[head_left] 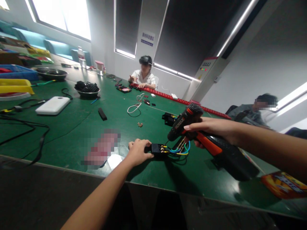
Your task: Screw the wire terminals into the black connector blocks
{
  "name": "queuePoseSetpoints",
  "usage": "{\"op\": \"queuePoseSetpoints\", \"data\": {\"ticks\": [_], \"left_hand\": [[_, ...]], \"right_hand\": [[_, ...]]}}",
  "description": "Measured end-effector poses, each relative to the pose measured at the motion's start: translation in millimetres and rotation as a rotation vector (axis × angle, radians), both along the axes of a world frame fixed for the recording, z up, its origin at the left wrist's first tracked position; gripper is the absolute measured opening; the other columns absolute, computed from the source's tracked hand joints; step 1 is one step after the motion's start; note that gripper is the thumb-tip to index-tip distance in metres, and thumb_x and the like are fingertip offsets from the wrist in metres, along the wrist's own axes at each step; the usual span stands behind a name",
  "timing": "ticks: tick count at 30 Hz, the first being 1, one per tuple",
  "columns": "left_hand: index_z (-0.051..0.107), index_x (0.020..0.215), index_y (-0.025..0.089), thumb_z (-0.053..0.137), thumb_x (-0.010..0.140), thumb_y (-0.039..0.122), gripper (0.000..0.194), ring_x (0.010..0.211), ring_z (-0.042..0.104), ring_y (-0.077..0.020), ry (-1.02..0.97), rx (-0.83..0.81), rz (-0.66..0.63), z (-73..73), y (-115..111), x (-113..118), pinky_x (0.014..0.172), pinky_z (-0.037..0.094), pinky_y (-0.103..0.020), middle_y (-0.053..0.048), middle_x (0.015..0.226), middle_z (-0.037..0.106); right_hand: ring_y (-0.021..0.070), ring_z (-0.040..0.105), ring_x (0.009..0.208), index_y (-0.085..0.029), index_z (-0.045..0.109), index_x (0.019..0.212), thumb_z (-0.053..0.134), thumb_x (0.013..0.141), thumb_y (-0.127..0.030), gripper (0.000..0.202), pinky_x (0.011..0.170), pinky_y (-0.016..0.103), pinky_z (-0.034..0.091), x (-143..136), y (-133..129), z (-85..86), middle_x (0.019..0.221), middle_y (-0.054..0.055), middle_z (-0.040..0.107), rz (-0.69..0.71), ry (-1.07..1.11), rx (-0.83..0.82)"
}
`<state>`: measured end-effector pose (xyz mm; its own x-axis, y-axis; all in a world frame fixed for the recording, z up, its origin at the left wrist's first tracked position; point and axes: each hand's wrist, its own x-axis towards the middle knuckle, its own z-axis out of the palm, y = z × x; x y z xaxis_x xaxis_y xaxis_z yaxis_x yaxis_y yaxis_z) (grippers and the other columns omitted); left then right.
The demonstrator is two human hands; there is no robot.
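Note:
My right hand [203, 127] is wrapped round the handle of a black and orange cordless drill [183, 123]. The drill points down and left, its bit close to the wired end of a black terminal block [157, 148]; whether it touches a screw I cannot tell. My left hand [139, 152] grips the other end of this block and keeps it on the green table. Blue, green and yellow wires [183, 150] run from the block's right side, partly behind the drill. Beyond the drill sit more black blocks [168, 118], and a small heap of brass screws [140, 125] lies farther back.
On the left are a white power bank [53, 105], a bowl of black parts [86, 89] and dark cables [38, 143]. An orange packet [285, 185] lies at the right edge. One person [144, 75] sits across the table by a red slotted strip [168, 96]; another [254, 108] sits at right.

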<state>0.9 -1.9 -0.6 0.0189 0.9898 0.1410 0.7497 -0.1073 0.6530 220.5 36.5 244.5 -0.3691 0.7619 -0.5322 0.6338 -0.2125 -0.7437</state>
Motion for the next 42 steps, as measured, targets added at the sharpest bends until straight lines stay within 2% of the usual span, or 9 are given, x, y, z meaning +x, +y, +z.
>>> {"op": "queuePoseSetpoints", "data": {"ticks": [14, 24, 33, 37, 42], "left_hand": [[0.065, 0.108, 0.028, 0.077, 0.071, 0.041, 0.041, 0.113, 0.054, -0.0303, 0.001, -0.003, 0.008, -0.5, 0, 1, 0.091, 0.034, -0.044, -0.003, 0.116, 0.07], [0.065, 0.107, 0.027, 0.077, 0.072, 0.041, 0.039, 0.113, 0.055, -0.03, -0.004, -0.002, 0.0, 0.9, 0, 0, 0.091, 0.034, -0.045, -0.003, 0.114, 0.07], [0.065, 0.107, 0.026, 0.076, 0.072, 0.04, 0.039, 0.113, 0.055, -0.0296, -0.002, -0.008, 0.001, 1.8, -1, 0, 0.092, 0.034, -0.044, -0.002, 0.114, 0.07], [0.065, 0.107, 0.027, 0.077, 0.072, 0.041, 0.039, 0.113, 0.055, -0.0297, -0.001, -0.008, -0.001, -1.7, 1, 1, 0.091, 0.034, -0.043, -0.002, 0.114, 0.07], [0.066, 0.106, 0.028, 0.077, 0.071, 0.041, 0.039, 0.111, 0.056, -0.0294, 0.005, 0.002, 0.009, -4.6, 2, 1, 0.09, 0.033, -0.042, -0.002, 0.111, 0.07]], "right_hand": [[0.0149, 0.064, 0.057, -0.017, 0.066, 0.11, 0.074, 0.08, -0.039, 0.038, 0.052, 0.024, 0.055, 11, 2, -5.0, 0.09, 0.011, 0.074, 0.075, 0.019, -0.029], [0.0141, 0.064, 0.058, -0.016, 0.065, 0.113, 0.076, 0.08, -0.041, 0.043, 0.052, 0.024, 0.055, 15, 2, -4.7, 0.092, 0.011, 0.073, 0.076, 0.037, -0.015], [0.0133, 0.064, 0.058, -0.019, 0.064, 0.11, 0.078, 0.077, -0.038, 0.04, 0.05, 0.023, 0.054, 14, 0, -4.3, 0.09, 0.006, 0.071, 0.044, 0.025, -0.008], [0.0137, 0.064, 0.058, -0.018, 0.066, 0.105, 0.081, 0.073, -0.04, 0.041, 0.05, 0.024, 0.055, 11, 4, 0.4, 0.087, 0.006, 0.071, 0.117, -0.034, -0.01], [0.0154, 0.066, 0.061, -0.015, 0.069, 0.097, 0.082, 0.069, -0.042, 0.041, 0.054, 0.027, 0.057, 1, 17, 5.7, 0.089, 0.007, 0.072, 0.308, -0.138, -0.068]]}}
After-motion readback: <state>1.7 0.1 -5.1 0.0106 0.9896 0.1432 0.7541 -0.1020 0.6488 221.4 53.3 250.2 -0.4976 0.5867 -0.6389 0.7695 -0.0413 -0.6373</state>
